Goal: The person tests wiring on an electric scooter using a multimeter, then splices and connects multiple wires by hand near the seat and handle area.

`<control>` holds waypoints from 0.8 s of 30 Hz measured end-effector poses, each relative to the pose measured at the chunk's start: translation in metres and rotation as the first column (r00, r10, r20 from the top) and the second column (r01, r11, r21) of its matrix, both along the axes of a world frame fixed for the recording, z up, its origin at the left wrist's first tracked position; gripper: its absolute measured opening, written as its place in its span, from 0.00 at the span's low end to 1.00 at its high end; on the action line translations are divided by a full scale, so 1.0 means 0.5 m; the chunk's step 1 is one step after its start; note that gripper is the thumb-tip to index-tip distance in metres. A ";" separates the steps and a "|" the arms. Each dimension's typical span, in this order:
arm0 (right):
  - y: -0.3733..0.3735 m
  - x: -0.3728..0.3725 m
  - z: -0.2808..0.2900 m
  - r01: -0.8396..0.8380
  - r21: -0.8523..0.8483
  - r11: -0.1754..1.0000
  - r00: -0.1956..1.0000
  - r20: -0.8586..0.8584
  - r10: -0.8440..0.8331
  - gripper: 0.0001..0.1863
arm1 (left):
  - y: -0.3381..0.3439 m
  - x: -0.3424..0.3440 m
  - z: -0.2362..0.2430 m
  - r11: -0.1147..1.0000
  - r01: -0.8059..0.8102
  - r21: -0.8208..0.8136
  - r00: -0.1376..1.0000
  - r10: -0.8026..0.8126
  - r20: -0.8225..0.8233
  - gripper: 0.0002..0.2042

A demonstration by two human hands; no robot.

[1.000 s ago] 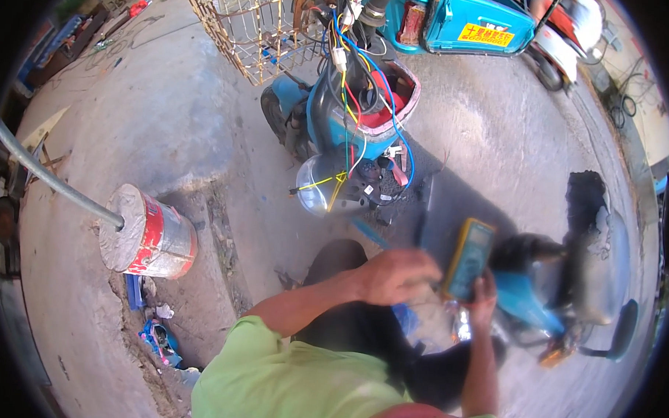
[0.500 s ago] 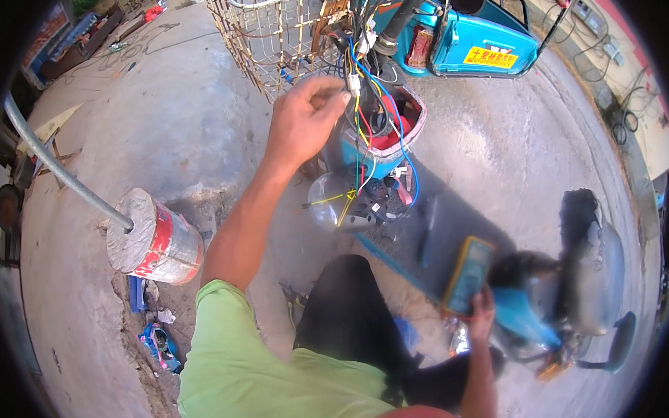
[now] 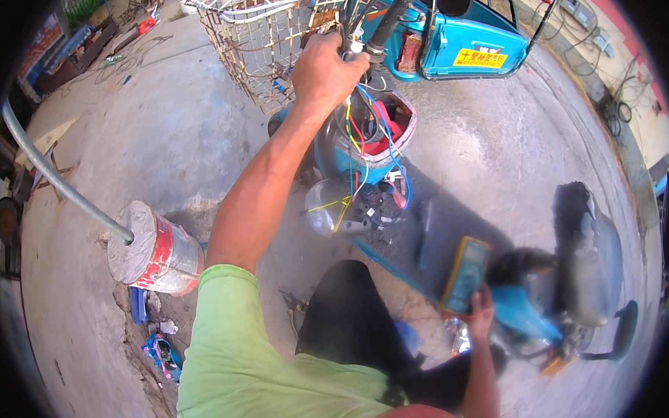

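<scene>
My left hand [image 3: 326, 72] is reached out to the front of a blue electric vehicle, its fingers closed around the bundle of wires beside the black steering column [image 3: 391, 21]. What exactly lies inside the grip is covered by the hand. Below it, loose coloured wires [image 3: 359, 129] hang over the open blue front housing [image 3: 399, 137], which is red inside. A clear round lamp cover [image 3: 323, 212] with yellow leads hangs lower down. At the right, my right hand [image 3: 481, 314] grips the lower end of a yellow-edged multimeter [image 3: 467, 276], its face turned up.
A rusty wire basket [image 3: 248, 47] adjoins the column. At the left stands a concrete-filled bucket [image 3: 156, 247] with a metal pole [image 3: 63, 174]. The blue cargo bed [image 3: 469, 48] is behind. Detached dark and blue parts [image 3: 526, 311] and a mirror [image 3: 625, 330] lie right.
My left hand has moved up and slightly right, from beside a white connector onto the upper wires, and closed there. The multimeter stays in my right hand.
</scene>
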State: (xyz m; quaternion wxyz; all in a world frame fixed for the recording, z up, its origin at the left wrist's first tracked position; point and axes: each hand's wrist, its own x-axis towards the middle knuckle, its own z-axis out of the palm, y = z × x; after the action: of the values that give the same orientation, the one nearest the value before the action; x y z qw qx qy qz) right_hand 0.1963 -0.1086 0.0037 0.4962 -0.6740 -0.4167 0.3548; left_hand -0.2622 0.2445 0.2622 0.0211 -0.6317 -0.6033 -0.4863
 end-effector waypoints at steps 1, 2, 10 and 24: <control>0.003 -0.002 -0.004 0.000 0.010 1.000 1.000 0.001 0.000 0.26 | 0.012 -0.013 -0.011 0.991 0.136 0.013 0.973 -0.136 0.184 0.21; 0.007 -0.003 -0.008 -0.003 0.011 1.000 1.000 -0.004 0.003 0.26 | 0.021 -0.030 -0.020 0.963 0.264 0.050 0.896 -0.265 0.357 0.18; 0.001 -0.004 0.005 0.012 -0.020 1.000 1.000 -0.008 -0.013 0.25 | 0.000 -0.059 -0.030 0.834 0.534 0.137 0.621 -0.498 0.605 0.17; -0.004 0.036 -0.038 -0.058 -0.025 0.998 0.998 -0.030 0.057 0.38 | 0.030 -0.118 -0.061 0.723 0.661 0.201 0.495 -0.622 0.607 0.18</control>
State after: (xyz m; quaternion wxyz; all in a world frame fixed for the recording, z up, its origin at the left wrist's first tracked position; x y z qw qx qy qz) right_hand 0.2144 -0.1107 -0.0155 0.4831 -0.6628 -0.4239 0.3842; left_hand -0.3212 0.2596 0.2318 -0.3848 -0.6059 -0.3081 -0.6244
